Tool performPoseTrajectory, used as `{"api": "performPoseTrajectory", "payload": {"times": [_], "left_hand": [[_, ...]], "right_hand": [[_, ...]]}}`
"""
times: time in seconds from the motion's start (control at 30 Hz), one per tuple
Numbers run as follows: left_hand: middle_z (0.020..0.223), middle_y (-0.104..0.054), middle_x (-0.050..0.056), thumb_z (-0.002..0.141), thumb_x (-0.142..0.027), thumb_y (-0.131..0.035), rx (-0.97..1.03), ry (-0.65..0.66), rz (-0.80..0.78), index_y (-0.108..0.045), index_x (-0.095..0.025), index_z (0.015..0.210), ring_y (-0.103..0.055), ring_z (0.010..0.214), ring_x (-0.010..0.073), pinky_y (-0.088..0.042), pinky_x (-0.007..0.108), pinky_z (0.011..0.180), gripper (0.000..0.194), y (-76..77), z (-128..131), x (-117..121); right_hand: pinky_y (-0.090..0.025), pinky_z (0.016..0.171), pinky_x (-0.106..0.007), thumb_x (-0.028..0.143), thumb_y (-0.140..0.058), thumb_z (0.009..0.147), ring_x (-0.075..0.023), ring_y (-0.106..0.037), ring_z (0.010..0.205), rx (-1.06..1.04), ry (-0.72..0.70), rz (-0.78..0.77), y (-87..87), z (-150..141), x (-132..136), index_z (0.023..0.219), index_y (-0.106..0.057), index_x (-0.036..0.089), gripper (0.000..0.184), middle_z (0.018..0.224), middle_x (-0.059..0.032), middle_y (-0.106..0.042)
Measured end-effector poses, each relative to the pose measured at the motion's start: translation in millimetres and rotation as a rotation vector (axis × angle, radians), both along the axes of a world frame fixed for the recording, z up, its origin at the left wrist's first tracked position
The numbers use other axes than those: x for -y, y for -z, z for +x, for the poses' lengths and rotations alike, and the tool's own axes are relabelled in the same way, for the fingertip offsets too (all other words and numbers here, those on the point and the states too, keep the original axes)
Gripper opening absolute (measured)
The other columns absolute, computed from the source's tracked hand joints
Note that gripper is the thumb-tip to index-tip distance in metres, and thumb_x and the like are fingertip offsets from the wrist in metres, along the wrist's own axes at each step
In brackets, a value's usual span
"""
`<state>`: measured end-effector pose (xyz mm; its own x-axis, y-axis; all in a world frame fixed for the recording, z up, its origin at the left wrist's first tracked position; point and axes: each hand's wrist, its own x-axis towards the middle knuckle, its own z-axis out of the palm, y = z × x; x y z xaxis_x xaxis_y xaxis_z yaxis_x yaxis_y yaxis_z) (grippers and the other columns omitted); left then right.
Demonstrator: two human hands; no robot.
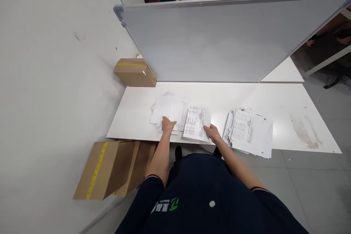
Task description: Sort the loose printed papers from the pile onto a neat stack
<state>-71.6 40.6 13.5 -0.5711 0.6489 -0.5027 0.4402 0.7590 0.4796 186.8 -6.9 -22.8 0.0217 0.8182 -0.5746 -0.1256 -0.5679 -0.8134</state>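
Note:
My right hand [212, 132] pinches the right edge of a printed sheet of paper [195, 122] with a round stamp on it, held near the table's front edge. On the left, my left hand [168, 124] rests on a loose pile of mostly blank white papers [162, 108], thumb and fingers spread apart. To the right of my right hand lies a thicker stack of printed papers [251, 131], its sheets fanned out unevenly. The top sheet there bears a similar round stamp, and the stack's front corner juts past the table edge.
A whiteboard [203, 40] stands across the back of the white table [285, 117]. One taped cardboard box [135, 73] sits at the table's back left corner. More cardboard boxes [95, 172] stand below on the left, beside the wall. A brownish smear marks the table's right end.

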Motion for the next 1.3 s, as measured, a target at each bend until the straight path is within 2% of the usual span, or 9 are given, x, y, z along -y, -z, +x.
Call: {"api": "performPoseTrajectory", "payload": {"times": [0.2,0.27,0.4,0.5,0.7,0.93,1.07,1.2,1.3], "left_hand": [[0.104,-0.064,0.014,0.070,-0.030,-0.065,0.288,0.093,0.164,-0.059,-0.012,0.101,-0.061,0.096,0.0235,-0.046,0.031,0.080,0.036,-16.0,6,13],[0.098,-0.067,0.012,0.074,-0.036,-0.061,0.490,0.106,0.219,-0.060,-0.011,0.103,-0.064,0.088,0.0209,-0.049,0.031,0.078,0.038,-22.6,15,23],[0.094,-0.068,0.013,0.068,-0.048,-0.065,0.944,0.115,0.296,-0.061,-0.008,0.104,-0.064,0.086,0.0242,-0.048,0.039,0.083,0.054,-29.4,30,42],[0.097,-0.068,0.011,0.067,-0.051,-0.064,1.005,0.167,0.319,-0.063,-0.010,0.103,-0.061,0.097,0.0261,-0.043,0.041,0.092,0.054,-28.6,36,49],[0.107,-0.064,0.014,0.076,-0.059,-0.049,1.236,0.214,0.165,-0.060,-0.012,0.109,-0.054,0.110,0.0272,-0.039,0.042,0.097,0.058,-34.9,37,48],[0.104,-0.065,0.014,0.058,-0.041,-0.075,0.997,0.122,0.296,-0.056,-0.011,0.109,-0.063,0.089,0.0255,-0.049,0.040,0.079,0.062,-36.7,55,40],[0.103,-0.065,0.012,0.064,-0.046,-0.068,0.969,0.205,0.416,-0.055,-0.013,0.109,-0.062,0.089,0.0228,-0.049,0.038,0.079,0.058,-29.1,63,42],[0.102,-0.066,0.010,0.070,-0.048,-0.061,0.878,0.353,0.510,-0.058,-0.013,0.103,-0.060,0.095,0.0208,-0.045,0.034,0.086,0.048,-23.0,69,41],[0.100,-0.066,0.008,0.075,-0.048,-0.054,0.752,0.419,0.532,-0.060,-0.014,0.099,-0.059,0.096,0.0198,-0.044,0.032,0.086,0.042,-22.6,74,39]], "right_hand": [[-0.053,0.063,-0.031,0.035,-0.062,0.068,-0.0198,-0.065,0.070,-0.061,0.049,0.034,-14.9,0,-9,0.088,-0.061,0.016,0.028,0.081,-0.0067,-0.069],[-0.053,0.064,-0.031,0.038,-0.061,0.069,-0.0197,-0.065,0.071,-0.067,0.058,0.038,-20.6,-2,-12,0.089,-0.060,0.016,0.029,0.085,-0.0073,-0.069],[-0.054,0.064,-0.031,0.037,-0.062,0.069,-0.0202,-0.065,0.072,-0.097,0.031,0.043,-26.9,-6,-15,0.090,-0.058,0.017,0.029,0.087,-0.0085,-0.069],[-0.053,0.067,-0.033,0.035,-0.065,0.066,-0.0204,-0.065,0.073,-0.180,0.004,0.032,-28.0,-6,-14,0.090,-0.058,0.017,0.031,0.087,-0.0086,-0.069],[-0.052,0.072,-0.033,0.029,-0.069,0.058,-0.0196,-0.064,0.075,-0.174,-0.023,0.084,-28.2,0,-7,0.093,-0.058,0.017,0.038,0.089,-0.0064,-0.069],[-0.051,0.065,-0.031,0.033,-0.068,0.059,-0.0206,-0.062,0.079,0.114,-0.159,0.188,-29.7,6,1,0.099,-0.055,0.018,0.045,0.094,-0.0065,-0.066],[-0.051,0.064,-0.030,0.035,-0.069,0.061,-0.0201,-0.062,0.078,0.077,-0.095,0.190,-36.5,10,-1,0.115,-0.047,0.020,0.060,0.095,-0.0071,-0.066],[-0.048,0.072,-0.031,0.039,-0.063,0.067,-0.0193,-0.060,0.082,-0.034,-0.061,0.233,-43.4,13,-7,0.100,-0.057,0.017,0.040,0.094,-0.0063,-0.066],[-0.046,0.077,-0.032,0.040,-0.061,0.068,-0.0192,-0.059,0.084,-0.020,-0.014,0.312,-47.4,15,-11,0.096,-0.059,0.018,0.035,0.093,-0.0045,-0.066]]}}
